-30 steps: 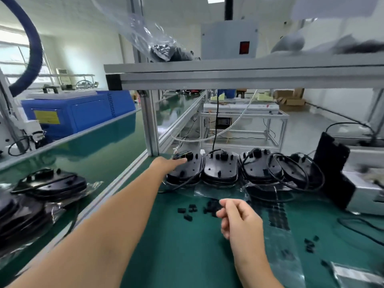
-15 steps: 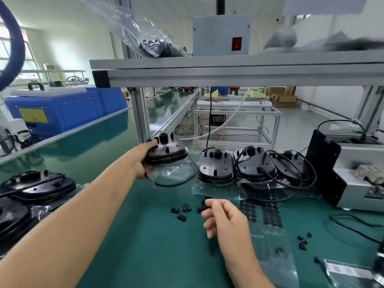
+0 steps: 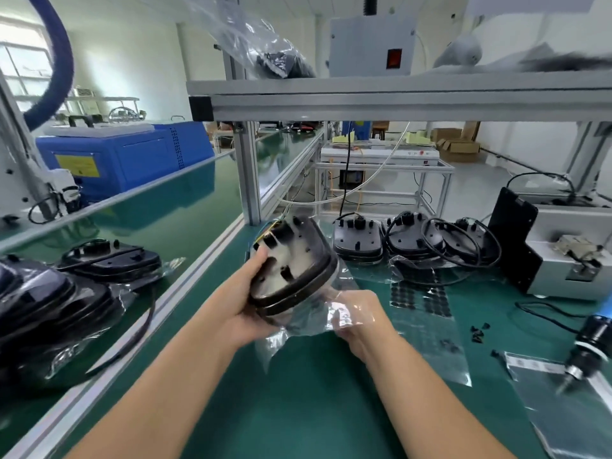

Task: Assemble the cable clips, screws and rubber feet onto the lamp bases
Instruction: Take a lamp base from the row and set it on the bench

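Left hand [image 3: 246,313] grips a bagged lamp base [image 3: 291,270], right hand [image 3: 359,321] pinches its plastic bag [image 3: 334,311] at four o'clock; next, likely unsleeve it before fitting parts

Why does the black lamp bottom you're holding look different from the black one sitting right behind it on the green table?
The held black plastic lamp base is up in the air and tilted; the nearest black lamp base in the row rests on the green table. The held one is gripped by the left hand and sits partly in a clear plastic bag that the right hand grips; nobody touches the other. Both are dark with small black pegs.
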A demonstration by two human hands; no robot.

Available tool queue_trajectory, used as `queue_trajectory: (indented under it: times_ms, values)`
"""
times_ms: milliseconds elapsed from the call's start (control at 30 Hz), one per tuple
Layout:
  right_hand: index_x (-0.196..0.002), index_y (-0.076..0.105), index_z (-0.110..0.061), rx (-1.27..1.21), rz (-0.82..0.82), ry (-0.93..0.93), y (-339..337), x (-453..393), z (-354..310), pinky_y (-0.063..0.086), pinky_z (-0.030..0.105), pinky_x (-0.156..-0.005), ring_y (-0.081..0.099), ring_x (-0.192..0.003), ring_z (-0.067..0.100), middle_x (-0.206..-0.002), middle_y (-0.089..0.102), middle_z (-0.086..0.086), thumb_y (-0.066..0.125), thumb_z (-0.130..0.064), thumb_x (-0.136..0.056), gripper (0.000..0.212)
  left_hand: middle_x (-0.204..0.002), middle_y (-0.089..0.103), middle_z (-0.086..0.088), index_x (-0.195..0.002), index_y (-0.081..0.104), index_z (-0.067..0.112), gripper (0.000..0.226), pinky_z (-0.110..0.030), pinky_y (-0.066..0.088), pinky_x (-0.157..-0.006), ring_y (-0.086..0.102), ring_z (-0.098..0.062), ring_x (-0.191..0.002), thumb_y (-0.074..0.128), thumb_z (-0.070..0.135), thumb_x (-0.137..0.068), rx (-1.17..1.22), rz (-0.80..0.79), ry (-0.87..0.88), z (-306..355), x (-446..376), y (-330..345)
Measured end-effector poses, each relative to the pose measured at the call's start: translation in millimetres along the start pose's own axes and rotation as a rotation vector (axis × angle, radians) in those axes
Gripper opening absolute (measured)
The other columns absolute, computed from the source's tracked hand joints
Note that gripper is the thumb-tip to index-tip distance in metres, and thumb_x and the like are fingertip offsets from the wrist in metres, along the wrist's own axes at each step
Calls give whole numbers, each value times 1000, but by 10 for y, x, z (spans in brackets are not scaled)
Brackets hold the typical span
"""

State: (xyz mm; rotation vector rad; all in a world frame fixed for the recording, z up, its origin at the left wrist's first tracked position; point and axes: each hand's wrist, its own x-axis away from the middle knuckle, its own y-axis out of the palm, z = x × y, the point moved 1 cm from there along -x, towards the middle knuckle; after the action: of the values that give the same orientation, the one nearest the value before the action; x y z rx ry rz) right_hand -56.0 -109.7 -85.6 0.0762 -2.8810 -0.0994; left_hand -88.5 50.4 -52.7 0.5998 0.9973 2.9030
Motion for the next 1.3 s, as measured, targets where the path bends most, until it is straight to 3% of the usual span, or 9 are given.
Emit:
queue_trajectory:
  times_ms: [133, 367, 567, 700, 800, 967, 1100, 1167, 1300]
  values:
    - [-101, 66, -5, 56, -10, -184, 17, 95, -236, 43, 22, -52, 57, -60, 15, -79, 68, 6, 65, -13, -91, 13, -91, 76, -12, -79, 76, 16, 24, -49, 58, -58, 74, -31, -74, 65, 37, -84, 59, 147, 152, 35, 84, -168]
    - [-96, 49, -21, 251, -53, -568, -76, 695, -93, 38, 18, -44, 51, -49, 11, -67, 63, 1, 53, -17, -96, 5, -99, 75, -10, -111, 64, 11, 31, -41, 57, -59, 72, -27, -83, 63, 35, -91, 6, 348, 208, -124, 159, -366]
    - [-92, 49, -37, 455, -75, -757, -324, 1030, 55, 42, 18, -51, 52, -50, 8, -70, 62, 0, 53, -28, -98, 11, -101, 74, -15, -110, 68, 2, 44, -50, 51, -96, 70, -30, -94, 69, 37, -83, -493, 144, -4, -342, 246, -158]
    - [-94, 49, -40, 783, 13, -888, -569, 1233, 120, 37, 9, -55, 53, -60, 8, -79, 57, -13, 54, -44, -92, 6, -108, 71, -20, -118, 62, -2, 52, -53, 49, -97, 64, -38, -110, 68, 36, -82, -616, -3, -67, -524, 299, 35]
    - [-92, 53, -40, 781, 24, -874, -662, 1367, 166, 36, 6, -54, 55, -58, 4, -74, 59, -14, 52, -47, -87, 9, -105, 72, -18, -114, 63, 3, 43, -54, 50, -95, 64, -38, -108, 68, 36, -85, -675, -37, -50, -726, 318, 128]
    - [-89, 57, -35, 626, 16, -750, -623, 1434, 219, 37, 7, -53, 55, -52, 5, -67, 62, -11, 57, -50, -78, 19, -72, 73, 11, -91, 68, 23, 31, -25, 51, -59, 69, -8, -67, 55, 51, -92, -1087, 38, 152, -784, 368, 148]
    - [-84, 56, -33, 586, -15, -649, -511, 1422, 201, 39, 10, -52, 53, -50, 7, -66, 63, -8, 72, -41, -75, 20, -78, 65, 5, -98, 67, 24, 37, -33, 55, -75, 58, -6, -70, 45, 53, -94, -1595, -16, 372, -551, 498, -41]
    - [-82, 56, -31, 538, -63, -549, -409, 1407, 165, 44, 17, -51, 56, -49, 12, -70, 66, -3, 78, -38, -74, 25, -93, 68, 13, -97, 66, 37, 15, -33, 57, -78, 62, -3, -81, 51, 42, -95, -1462, -70, 315, -398, 603, -183]
    - [-82, 57, -25, 347, -190, -381, -126, 1366, 52, 42, 19, -42, 58, -44, 10, -66, 67, 0, 80, -38, -72, 29, -96, 75, -8, -98, 78, 26, 37, -25, 55, -58, 70, -16, -77, 48, 4, -97, -992, -34, 321, -185, 755, -357]
